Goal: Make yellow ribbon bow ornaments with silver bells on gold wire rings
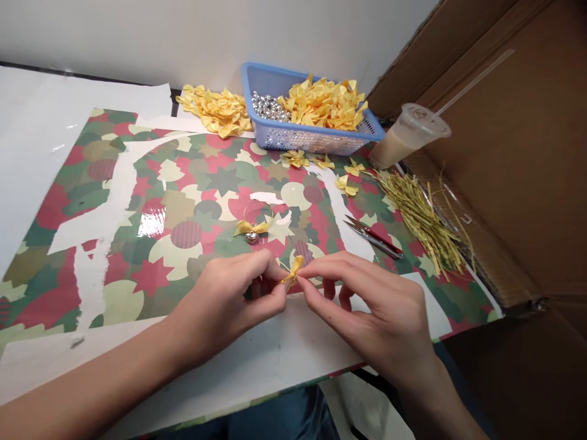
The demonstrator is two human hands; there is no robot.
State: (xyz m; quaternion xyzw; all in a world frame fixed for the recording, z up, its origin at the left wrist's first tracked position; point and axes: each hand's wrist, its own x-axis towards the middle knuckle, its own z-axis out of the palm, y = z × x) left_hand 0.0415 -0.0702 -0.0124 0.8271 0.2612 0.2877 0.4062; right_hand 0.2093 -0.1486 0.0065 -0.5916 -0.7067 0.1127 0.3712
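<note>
Between my two hands, above the table's near edge, is a small yellow ribbon bow [296,269]. My left hand [243,293] pinches its left side with thumb and forefinger. On the other side, the thumb and forefinger of my right hand [367,299] close on the bow's right edge. A thin strand seems to stick out by the left fingertips, too small to make out. Just beyond my hands lies another yellow bow [257,228] with a silver jingle bell [252,237] and a thin wire loop.
A blue basket [312,131] holds silver bells [270,107] and yellow bows [325,104]. More bows are in a pile [217,110] and loose nearby. At right are thread snips [373,236], gold twist ties [424,220], a drink cup [410,137] and cardboard [504,153].
</note>
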